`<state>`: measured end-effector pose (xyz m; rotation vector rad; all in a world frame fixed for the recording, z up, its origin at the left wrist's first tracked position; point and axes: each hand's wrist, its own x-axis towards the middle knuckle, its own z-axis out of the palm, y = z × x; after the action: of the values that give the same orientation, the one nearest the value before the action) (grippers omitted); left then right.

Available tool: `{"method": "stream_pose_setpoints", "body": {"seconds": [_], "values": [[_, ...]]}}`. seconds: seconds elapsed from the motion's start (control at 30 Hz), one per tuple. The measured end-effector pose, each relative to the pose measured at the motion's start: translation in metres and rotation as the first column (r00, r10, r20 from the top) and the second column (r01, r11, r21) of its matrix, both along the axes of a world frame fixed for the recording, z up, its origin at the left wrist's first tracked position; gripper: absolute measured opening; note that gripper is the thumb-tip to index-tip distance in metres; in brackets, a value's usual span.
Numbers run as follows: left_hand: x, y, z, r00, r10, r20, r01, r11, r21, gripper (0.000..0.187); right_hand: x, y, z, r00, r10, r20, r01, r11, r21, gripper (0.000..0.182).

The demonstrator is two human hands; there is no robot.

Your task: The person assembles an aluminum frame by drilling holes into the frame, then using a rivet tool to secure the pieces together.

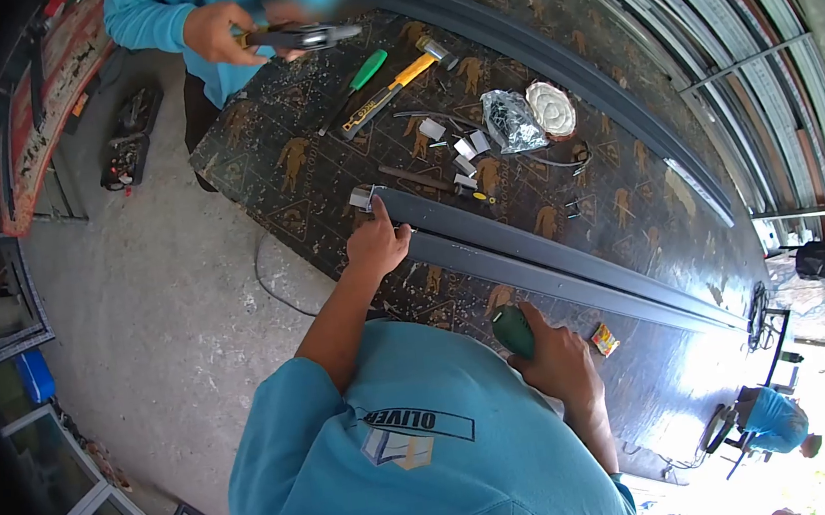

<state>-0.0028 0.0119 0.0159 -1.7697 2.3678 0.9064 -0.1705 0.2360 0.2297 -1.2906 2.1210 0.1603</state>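
My left hand [378, 243] lies at the near end of a long dark grey metal profile [489, 221], its index finger stretched onto the end and its thumb at the side, gripping it. A small silver metal piece [360, 199] sits at that end. A second grey profile [535, 273] runs alongside. My right hand [559, 358] is closed around a dark green power tool [512, 331], close to my body; the tool's working end cannot be made out. Between the profiles and the co-worker lie a yellow-handled hammer [399, 88] and a green-handled tool [365, 73].
Across the patterned table [274, 186], a co-worker's hand [220, 33] holds a dark tool. White cut pieces [465, 156], a plastic bag [513, 121] and a white dish [551, 109] lie mid-table. A long dark profile [553, 62] lies along the far side. A cable [269, 283] hangs at the left edge.
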Motion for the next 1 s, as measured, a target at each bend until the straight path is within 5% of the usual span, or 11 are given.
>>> {"method": "stream_pose_setpoints", "body": {"seconds": [0.07, 0.2, 0.3, 0.37, 0.4, 0.6, 0.67, 0.87, 0.93, 1.0], "values": [[0.003, 0.003, 0.009, 0.997, -0.038, 0.06, 0.044, 0.993, -0.111, 0.069, -0.002, 0.004, -0.003, 1.0, -0.001, 0.006, 0.001, 1.0, -0.016, 0.078], [0.017, -0.004, 0.028, 0.992, -0.054, 0.111, 0.061, 0.997, -0.056, 0.059, -0.005, 0.008, -0.002, 1.0, -0.006, 0.001, 0.006, 0.999, -0.052, 0.075], [0.025, -0.006, 0.011, 1.0, 0.001, 0.022, 0.0, 0.998, -0.066, 0.047, -0.007, 0.009, -0.001, 1.0, 0.002, 0.016, -0.001, 0.998, -0.07, 0.076], [0.026, -0.007, -0.012, 0.956, 0.164, -0.243, -0.224, 0.944, -0.244, 0.041, -0.008, 0.01, 0.0, 1.0, 0.021, 0.005, -0.021, 0.997, -0.071, 0.077], [0.025, -0.009, -0.022, 0.934, 0.201, -0.294, -0.266, 0.943, -0.199, 0.04, -0.009, 0.009, -0.001, 0.999, 0.047, -0.017, -0.047, 0.997, -0.054, 0.077], [0.012, -0.018, -0.034, 0.946, 0.169, -0.275, -0.284, 0.841, -0.461, 0.027, -0.011, 0.008, 0.001, 0.999, 0.045, -0.016, -0.046, 0.997, -0.055, 0.078], [0.009, -0.023, -0.032, 0.944, 0.224, -0.244, -0.295, 0.903, -0.312, 0.019, -0.01, 0.007, 0.008, 1.0, -0.021, 0.016, 0.021, 0.999, 0.029, 0.086], [0.005, -0.026, -0.005, 0.974, 0.189, -0.129, -0.22, 0.925, -0.309, 0.017, -0.015, 0.014, 0.003, 1.0, -0.019, -0.001, 0.019, 1.0, 0.005, 0.086], [0.013, -0.033, -0.004, 0.865, 0.286, -0.413, -0.354, 0.93, -0.096, 0.025, -0.015, 0.015, 0.004, 1.0, -0.018, 0.003, 0.018, 1.0, -0.003, 0.086], [0.02, -0.051, -0.023, 0.81, 0.355, -0.467, -0.384, 0.922, 0.035, 0.035, -0.014, 0.014, 0.004, 1.0, -0.018, 0.017, 0.018, 1.0, -0.011, 0.085]]}}
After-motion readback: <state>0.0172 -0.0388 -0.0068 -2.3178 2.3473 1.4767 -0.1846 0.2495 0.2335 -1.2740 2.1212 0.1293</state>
